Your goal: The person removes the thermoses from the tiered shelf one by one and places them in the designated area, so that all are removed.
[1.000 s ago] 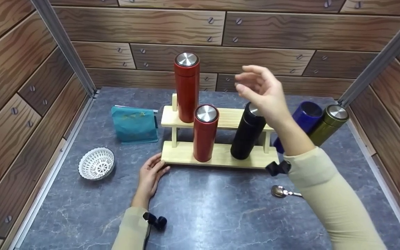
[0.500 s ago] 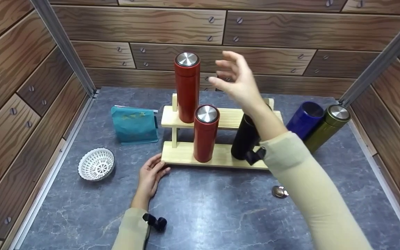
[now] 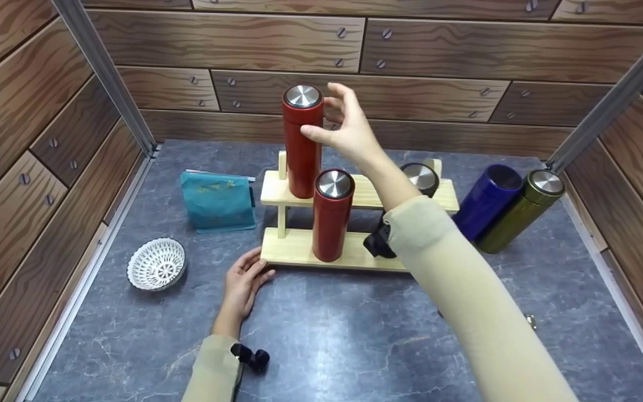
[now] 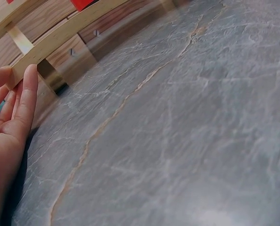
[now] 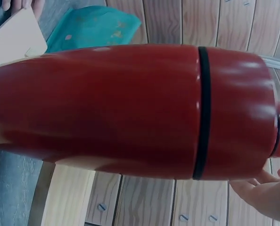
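Looking down from the head camera, I lose most of the black flask [image 3: 421, 178] behind my right sleeve; only its steel cap shows. A small metal thing at the sleeve's lower edge is too cut off to name. My right wrist view is nearly filled by the tall red flask [image 5: 130, 108], so I see only fingertips [image 5: 260, 190] at its cap end.

The surface is grey marbled stone [image 3: 327, 340], boxed in by wood-plank walls with screw heads and metal corner posts. On it sit a white woven bowl [image 3: 156, 263], a teal pouch [image 3: 216, 199], and a blue flask [image 3: 486, 200] and an olive flask [image 3: 519, 210] side by side to the right.

The tall red flask [image 3: 302, 139] stands upright on the upper step of the wooden rack [image 3: 293, 245], long axis vertical, steel cap up. A shorter red flask [image 3: 331, 215] stands on the lower step. My right hand [image 3: 346, 131] is spread around the tall flask's upper part, thumb at its front, fingers curving behind; I cannot tell whether it grips. My left hand [image 3: 243, 282] lies flat, its fingers [image 4: 27, 99] straight, touching the rack's base corner.
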Tool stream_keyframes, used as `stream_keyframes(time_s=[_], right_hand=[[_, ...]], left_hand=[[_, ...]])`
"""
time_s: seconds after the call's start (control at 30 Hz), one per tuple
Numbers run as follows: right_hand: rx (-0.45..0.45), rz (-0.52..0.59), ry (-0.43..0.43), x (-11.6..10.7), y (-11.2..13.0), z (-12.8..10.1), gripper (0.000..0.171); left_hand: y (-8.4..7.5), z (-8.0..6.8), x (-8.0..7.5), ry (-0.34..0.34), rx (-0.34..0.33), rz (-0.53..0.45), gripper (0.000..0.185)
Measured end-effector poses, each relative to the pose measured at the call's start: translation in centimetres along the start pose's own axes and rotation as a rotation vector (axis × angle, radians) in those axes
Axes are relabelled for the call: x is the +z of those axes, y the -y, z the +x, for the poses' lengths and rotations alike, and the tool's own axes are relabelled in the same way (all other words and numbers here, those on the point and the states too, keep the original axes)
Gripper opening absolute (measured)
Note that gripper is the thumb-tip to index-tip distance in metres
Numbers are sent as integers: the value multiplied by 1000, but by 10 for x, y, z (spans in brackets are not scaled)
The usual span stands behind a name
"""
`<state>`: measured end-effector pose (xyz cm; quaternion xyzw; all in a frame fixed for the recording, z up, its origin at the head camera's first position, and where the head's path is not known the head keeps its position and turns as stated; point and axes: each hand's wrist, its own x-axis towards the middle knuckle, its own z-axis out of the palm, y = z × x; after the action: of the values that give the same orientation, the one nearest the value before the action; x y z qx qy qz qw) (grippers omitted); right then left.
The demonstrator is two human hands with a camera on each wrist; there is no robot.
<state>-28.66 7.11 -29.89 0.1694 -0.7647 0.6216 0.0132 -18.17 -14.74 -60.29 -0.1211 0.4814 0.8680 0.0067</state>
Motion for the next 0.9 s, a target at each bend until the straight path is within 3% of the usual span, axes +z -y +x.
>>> stream_keyframes(time_s=[0.2, 0.5, 0.7, 0.9], right_hand=[[-18, -83, 36, 7, 18, -6, 87], [-94, -56, -10, 13, -9, 16, 84], [-123, -61, -53, 18, -9, 18, 75], [-142, -88, -84, 10, -5, 16, 74]], left_hand=[[1, -1, 0, -8, -5, -11, 46], [0, 0, 1, -7, 6, -15, 45], [0, 0, 2, -15, -2, -12, 43], [2, -1, 0, -4, 12, -21, 44]])
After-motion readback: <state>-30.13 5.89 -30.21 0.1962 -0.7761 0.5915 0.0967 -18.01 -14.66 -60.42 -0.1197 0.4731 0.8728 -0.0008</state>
